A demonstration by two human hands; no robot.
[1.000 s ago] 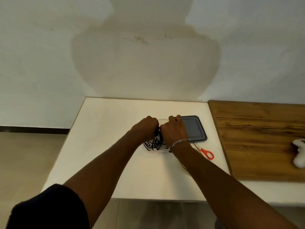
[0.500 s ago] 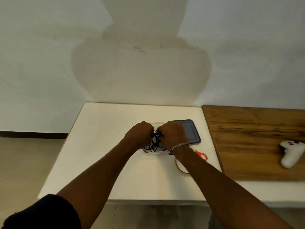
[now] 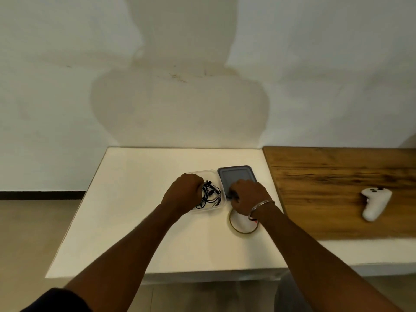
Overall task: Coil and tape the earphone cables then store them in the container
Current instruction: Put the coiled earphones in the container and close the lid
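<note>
Both forearms stretched forward, left hand (image 3: 184,192) fisted, right hand (image 3: 248,195) curled, knuckles up

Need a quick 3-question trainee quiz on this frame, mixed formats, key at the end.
1. True or false: the dark grey lid is snapped onto the clear container.
2. Which hand is at the black earphone cables? A) left hand B) right hand C) neither
3. Fill in: the tape roll lies on the white table, just nearer the camera than the ____ hand.

Key
1. False: the lid lies flat on the table beside the container.
2. A: the left hand is closed at the cables in the container; the right rests on the lid's near edge.
3. right
</note>
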